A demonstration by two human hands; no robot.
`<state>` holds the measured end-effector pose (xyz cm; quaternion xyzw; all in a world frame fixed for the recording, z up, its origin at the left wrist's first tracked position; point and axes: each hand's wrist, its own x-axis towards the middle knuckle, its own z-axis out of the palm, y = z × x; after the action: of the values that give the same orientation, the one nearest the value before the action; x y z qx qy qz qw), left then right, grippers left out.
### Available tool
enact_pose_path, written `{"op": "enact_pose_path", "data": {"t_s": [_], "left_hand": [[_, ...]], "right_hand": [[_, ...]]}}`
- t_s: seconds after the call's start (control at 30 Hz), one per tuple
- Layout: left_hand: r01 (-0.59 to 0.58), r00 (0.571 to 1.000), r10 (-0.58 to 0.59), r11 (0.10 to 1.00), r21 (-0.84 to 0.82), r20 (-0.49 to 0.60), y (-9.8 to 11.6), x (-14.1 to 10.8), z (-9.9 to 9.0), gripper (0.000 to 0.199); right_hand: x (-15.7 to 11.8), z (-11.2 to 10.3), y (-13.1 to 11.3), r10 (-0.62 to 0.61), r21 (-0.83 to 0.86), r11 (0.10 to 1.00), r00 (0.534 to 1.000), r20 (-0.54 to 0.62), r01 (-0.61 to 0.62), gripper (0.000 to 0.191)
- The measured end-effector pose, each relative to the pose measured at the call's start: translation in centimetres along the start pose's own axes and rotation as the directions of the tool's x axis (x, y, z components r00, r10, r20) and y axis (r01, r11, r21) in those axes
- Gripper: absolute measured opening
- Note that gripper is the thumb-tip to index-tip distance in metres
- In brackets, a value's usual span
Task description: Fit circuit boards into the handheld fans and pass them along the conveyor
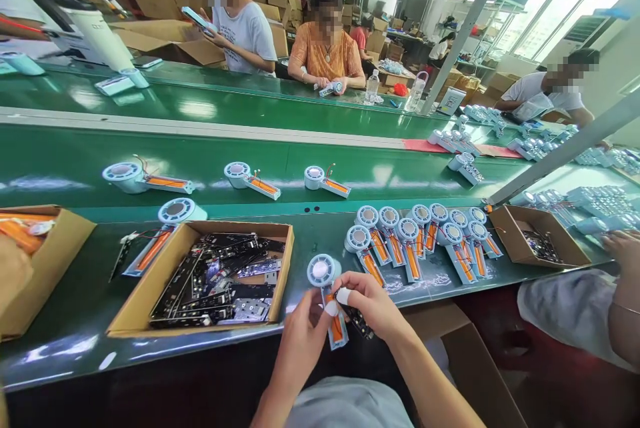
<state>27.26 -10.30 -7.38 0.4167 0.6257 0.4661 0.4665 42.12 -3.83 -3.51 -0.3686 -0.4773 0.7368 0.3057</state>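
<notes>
Close handwork at a green workbench

We are seated at the long bench. Left of our hands is an open cardboard box heaped with dark boards; to the right stands a cluster of light-blue fans with orange strips in their open handles. Directly before us, at the bench's near edge, is one light-blue fan, its handle pointing towards us.

Our left hand is nearly closed, thumb and fingers pinching at that handle. Our right hand is curled, its fingertips gripping a black circuit board just beside the handle. We wear white covers on both thumbs.

We judge the step to be working the board's connection at the handle; we cannot tell whether wires lie between our fingertips. The next move seems to call for a steady left pinch and fine right-hand alignment.
</notes>
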Motion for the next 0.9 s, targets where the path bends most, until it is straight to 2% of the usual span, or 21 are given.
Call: {"op": "enact_pose_path", "data": {"t_s": [0.1, 0.2, 0.27, 0.3, 0.33, 0.4, 0.47, 0.57, 0.63, 0.67, 0.7, 0.73, 0.77, 0.83, 0.9], "left_hand": [[0.079, 0.980, -0.037, 0.974, -0.214, 0.196, 0.5, 0.5, 0.4, 0.041], [0.215, 0.953, -0.089, 0.874, -0.436, 0.291, 1.4, 0.3, 0.8, 0.047], [0.264, 0.954, -0.132, 0.797, -0.543, 0.270, 1.6, 0.1, 1.3, 0.054], [0.252, 0.962, -0.140, 0.782, -0.570, 0.234, 1.6, 0.1, 1.5, 0.055], [0.219, 0.973, -0.137, 0.789, -0.574, 0.183, 1.5, 0.1, 1.7, 0.054], [0.117, 0.993, -0.109, 0.849, -0.516, 0.044, 1.2, 0.2, 2.1, 0.049], [0.036, 0.995, -0.071, 0.907, -0.420, -0.069, 0.9, 0.4, 2.2, 0.045], [-0.012, 0.988, -0.042, 0.940, -0.340, -0.150, 1.0, 0.6, 2.0, 0.043], [-0.033, 0.984, -0.023, 0.949, -0.312, -0.174, 1.4, 0.6, 1.7, 0.042], [-0.043, 0.984, -0.012, 0.953, -0.299, -0.179, 1.6, 0.6, 1.5, 0.041], [-0.047, 0.984, -0.005, 0.956, -0.289, -0.175, 1.9, 0.6, 1.3, 0.040], [-0.041, 0.987, -0.006, 0.958, -0.284, -0.163, 2.1, 0.5, 1.1, 0.040], [-0.020, 0.990, -0.020, 0.958, -0.286, -0.137, 2.4, 0.4, 0.9, 0.039], [0.038, 0.994, -0.068, 0.944, -0.327, -0.080, 2.7, 0.0, 0.5, 0.037], [0.096, 0.993, -0.119, 0.896, -0.434, -0.026, 2.9, -0.5, 0.3, 0.034]], "right_hand": [[-0.5, 0.1, -0.1, -0.041, -0.002, 0.999, 0.998, 0.047, 0.041, 0.020], [-0.8, -0.4, -0.1, -0.092, 0.015, 0.996, 0.991, 0.097, 0.091, 0.026], [-0.8, -0.8, -0.2, -0.135, 0.023, 0.991, 0.987, 0.088, 0.134, 0.031], [-0.8, -1.0, -0.3, -0.154, 0.003, 0.988, 0.985, 0.074, 0.154, 0.032], [-0.8, -1.2, -0.4, -0.173, -0.044, 0.984, 0.983, 0.055, 0.175, 0.032], [-0.8, -1.4, -0.8, -0.220, -0.243, 0.946, 0.976, 0.001, 0.213, 0.028], [-0.9, -1.5, -1.2, -0.282, -0.512, 0.833, 0.957, -0.070, 0.208, 0.030], [-1.4, -1.2, -1.6, -0.339, -0.830, 0.547, 0.935, -0.102, 0.108, 0.027], [-1.9, -0.9, -1.9, -0.306, -0.945, 0.323, 0.951, -0.049, 0.056, 0.015], [-2.2, -0.8, -2.1, -0.259, -0.972, 0.227, 0.966, 0.004, 0.065, 0.015], [-2.5, -0.6, -2.3, -0.197, -0.980, 0.168, 0.978, 0.070, 0.104, 0.017], [-2.7, -0.5, -2.6, -0.131, -0.974, 0.155, 0.980, 0.147, 0.167, 0.016], [-2.8, -0.4, -2.9, -0.066, -0.951, 0.184, 0.968, 0.241, 0.249, 0.012], [-2.9, -0.2, -3.1, -0.006, -0.876, 0.304, 0.921, 0.390, 0.374, 0.012], [-2.7, -0.1, -2.8, -0.024, -0.807, 0.455, 0.911, 0.411, 0.376, 0.019]]}}
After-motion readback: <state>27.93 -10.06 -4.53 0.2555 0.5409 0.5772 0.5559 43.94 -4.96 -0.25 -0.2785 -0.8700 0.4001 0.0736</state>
